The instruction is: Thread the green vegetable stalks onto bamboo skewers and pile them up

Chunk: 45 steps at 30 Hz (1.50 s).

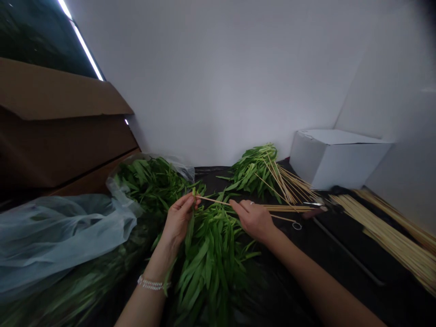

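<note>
In the middle of the head view, my left hand (pixel 180 213) pinches a leafy green stem (pixel 194 192) between thumb and fingers. My right hand (pixel 254 218) is closed around a thin wooden skewer (pixel 213 200), whose left end meets the stem at my left fingertips. Whether the tip has gone into the stem is too small to tell. Below both hands spreads a pile of long-leaved greens (pixel 213 259). Behind my right hand, more thin sticks (pixel 286 208) lie on the dark surface. A small ring (pixel 297 225) appears near the held skewer's right end; I cannot tell if they are joined.
Skewers with greens on them (pixel 254 165) lie at the back. Bundled sticks (pixel 391 231) are at right, before a white box (pixel 350 154). A dark rod (pixel 347 250) lies nearer. Left are bagged greens (pixel 146 181), clear plastic (pixel 68 227) and a cardboard box (pixel 61 145).
</note>
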Each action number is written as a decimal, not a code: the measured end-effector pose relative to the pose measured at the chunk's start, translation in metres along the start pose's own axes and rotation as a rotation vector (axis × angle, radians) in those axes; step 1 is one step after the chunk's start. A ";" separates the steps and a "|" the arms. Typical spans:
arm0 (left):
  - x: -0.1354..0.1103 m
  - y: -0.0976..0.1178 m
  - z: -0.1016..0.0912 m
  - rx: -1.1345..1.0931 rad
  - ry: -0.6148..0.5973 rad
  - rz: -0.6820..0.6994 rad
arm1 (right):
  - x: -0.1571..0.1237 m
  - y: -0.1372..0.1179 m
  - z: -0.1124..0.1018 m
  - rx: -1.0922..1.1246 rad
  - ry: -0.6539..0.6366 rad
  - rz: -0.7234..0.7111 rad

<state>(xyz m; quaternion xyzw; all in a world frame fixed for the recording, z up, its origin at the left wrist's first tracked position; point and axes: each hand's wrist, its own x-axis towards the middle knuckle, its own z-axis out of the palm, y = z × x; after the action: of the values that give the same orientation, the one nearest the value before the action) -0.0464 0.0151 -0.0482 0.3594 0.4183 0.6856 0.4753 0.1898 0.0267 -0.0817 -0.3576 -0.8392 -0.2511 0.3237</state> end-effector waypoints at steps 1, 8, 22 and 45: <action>0.000 0.000 0.000 -0.003 0.000 -0.007 | 0.000 0.000 0.000 0.000 0.007 -0.001; 0.001 -0.001 -0.001 -0.029 0.039 -0.013 | 0.000 -0.001 0.000 -0.018 -0.004 -0.003; 0.000 -0.001 0.000 0.044 0.061 -0.013 | 0.000 -0.002 0.002 -0.011 0.064 -0.028; 0.002 -0.004 -0.005 -0.082 -0.021 -0.123 | -0.003 -0.009 0.004 0.038 0.072 -0.005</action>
<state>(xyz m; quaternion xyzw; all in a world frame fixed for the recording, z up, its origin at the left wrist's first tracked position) -0.0500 0.0165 -0.0537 0.3201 0.4061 0.6680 0.5351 0.1829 0.0225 -0.0882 -0.3403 -0.8324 -0.2488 0.3599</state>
